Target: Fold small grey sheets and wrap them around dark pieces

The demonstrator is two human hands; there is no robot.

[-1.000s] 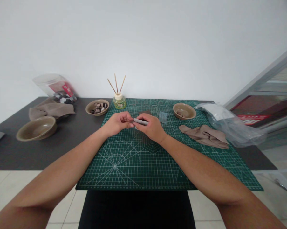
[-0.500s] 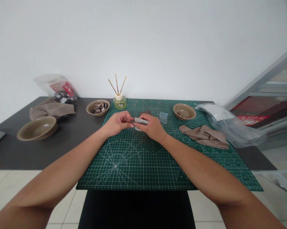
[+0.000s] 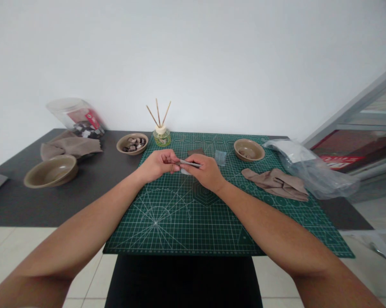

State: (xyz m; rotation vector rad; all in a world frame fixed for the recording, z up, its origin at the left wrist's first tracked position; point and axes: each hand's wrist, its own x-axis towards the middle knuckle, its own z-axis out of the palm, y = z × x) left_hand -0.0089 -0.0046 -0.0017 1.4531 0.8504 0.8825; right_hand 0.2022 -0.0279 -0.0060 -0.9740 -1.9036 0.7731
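A thin grey flat piece [image 3: 190, 163] is held above a green gridded cutting mat [image 3: 167, 231], its near end pinched by the fingertips of the left hand [image 3: 158, 166] and its other end gripped by the right hand [image 3: 207, 171], which hides much of it. Just beyond lie a brown flat square [image 3: 195, 152], partly covered by the right hand, and a blue-grey square [image 3: 220, 158]. Around them stand a glass reed diffuser [image 3: 161, 137], a tan bowl of dark pieces [image 3: 132, 152], another tan bowl [image 3: 249, 155] and a crumpled beige cloth [image 3: 278, 183]. The transparent plastic jar [image 3: 64, 109] bears a red label [image 3: 92, 118]; its white marks are too blurred to read, as is the white lettering on a red panel [image 3: 340, 161] at right.
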